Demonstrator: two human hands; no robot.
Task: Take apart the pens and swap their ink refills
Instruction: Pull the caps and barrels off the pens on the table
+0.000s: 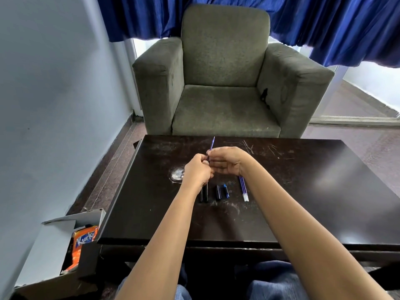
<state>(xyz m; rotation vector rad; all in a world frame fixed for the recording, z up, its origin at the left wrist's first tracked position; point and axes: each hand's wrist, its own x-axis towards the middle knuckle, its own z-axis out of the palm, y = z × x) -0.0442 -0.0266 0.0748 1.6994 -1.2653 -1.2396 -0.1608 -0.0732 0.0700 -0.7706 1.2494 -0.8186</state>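
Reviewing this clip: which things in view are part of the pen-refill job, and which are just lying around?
Job: blue refill pinched by right hand; dark pen part gripped by left hand; black barrels, black cap, blue piece and loose refills on the table.
Lying about: cardboard box with orange snack packet, armchair, curtains.

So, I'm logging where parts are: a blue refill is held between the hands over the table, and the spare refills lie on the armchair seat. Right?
Not quite: the head view shows the spare refills lying on the table, beside the right forearm. The blue refill is held between the left hand and right hand.
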